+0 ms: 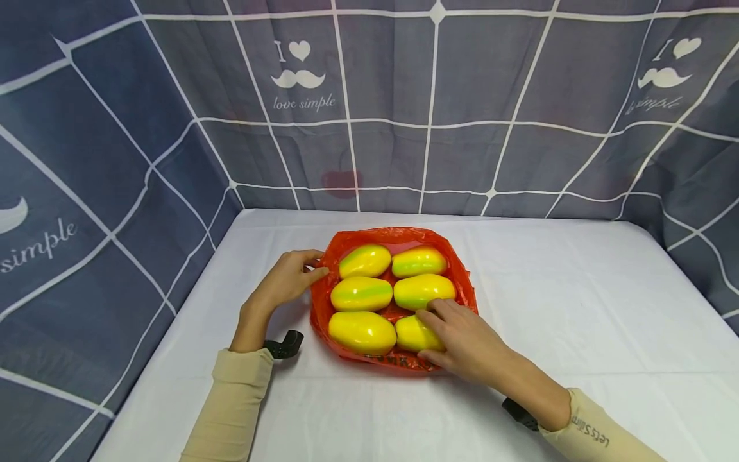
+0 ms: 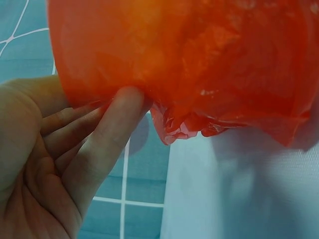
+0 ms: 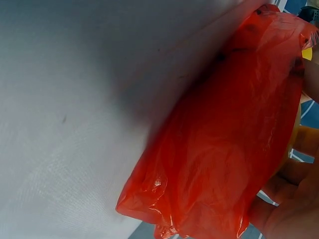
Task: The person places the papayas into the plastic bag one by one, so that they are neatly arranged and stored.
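Observation:
A red plastic bag (image 1: 466, 280), its top rolled open, lies on the table with several glossy yellow mango-like fruits (image 1: 364, 332) in two columns; some bear green patches. At its left rim, my left hand (image 1: 291, 277) pinches the plastic between thumb and fingers, as the left wrist view shows, where the bag (image 2: 199, 64) hides some fingertips. My right hand (image 1: 470, 340) reaches over the near right rim and grips the front right fruit (image 1: 412, 333), thumb on the near side and fingers on the far side. In the right wrist view, the bag (image 3: 214, 134) covers most of that fruit.
A white cloth covers the table (image 1: 577, 308). Dark grey curtain (image 1: 381, 77) with white grid lines hangs behind and along the left side. Each wrist wears a black camera mount (image 1: 284, 345).

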The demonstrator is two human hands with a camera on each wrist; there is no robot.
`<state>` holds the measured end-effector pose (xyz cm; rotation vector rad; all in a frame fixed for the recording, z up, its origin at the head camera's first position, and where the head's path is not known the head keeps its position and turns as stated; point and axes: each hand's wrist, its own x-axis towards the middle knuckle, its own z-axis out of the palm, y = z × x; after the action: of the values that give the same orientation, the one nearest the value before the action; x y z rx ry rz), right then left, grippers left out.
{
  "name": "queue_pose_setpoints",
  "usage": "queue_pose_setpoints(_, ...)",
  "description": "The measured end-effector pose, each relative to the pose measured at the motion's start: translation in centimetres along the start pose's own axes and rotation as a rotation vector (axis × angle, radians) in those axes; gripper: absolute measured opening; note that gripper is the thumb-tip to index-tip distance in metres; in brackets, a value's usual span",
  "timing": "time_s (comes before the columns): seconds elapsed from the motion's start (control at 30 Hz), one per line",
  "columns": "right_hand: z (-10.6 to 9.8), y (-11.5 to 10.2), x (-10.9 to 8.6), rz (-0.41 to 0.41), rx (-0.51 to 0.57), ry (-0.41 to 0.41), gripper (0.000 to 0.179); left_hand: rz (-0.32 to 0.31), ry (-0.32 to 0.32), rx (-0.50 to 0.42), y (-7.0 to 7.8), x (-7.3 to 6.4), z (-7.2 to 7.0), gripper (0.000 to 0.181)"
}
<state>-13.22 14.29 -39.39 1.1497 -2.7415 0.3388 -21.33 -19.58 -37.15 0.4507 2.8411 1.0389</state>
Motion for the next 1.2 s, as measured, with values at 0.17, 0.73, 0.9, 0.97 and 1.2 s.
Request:
queue_pose_setpoints(0.17, 0.0, 0.0, 0.1, -0.010, -0.010, 0.003, 0.065, 0.002, 0.003, 0.000, 0.1, 0.0, 0.0, 0.036)
queue_pose_setpoints(0.73, 0.8, -0.2, 0.2, -0.021, -0.018, 0.054, 0.064, 0.012, 0.036, 0.001, -0.3, -0.1, 0.1, 0.038)
queue_pose_setpoints(0.9, 0.6, -0.2, -0.1, -0.010, -0.003, 0.070, 0.068, 0.039, 0.108, 0.021, 0.1, 0.0, 0.1, 0.043)
queue_pose_setpoints(0.97, 0.3, -0.1, -0.2, 0.007, 0.011, 0.078, 0.068, 0.037, 0.136, 0.030, 0.1, 0.1, 0.1, 0.045)
queue_pose_setpoints(1.2, -1.1, 1.3, -0.3, 0.015, 0.069, 0.216, 0.062, 0.108, 0.303, 0.039, 0.1, 0.2, -0.1, 0.035)
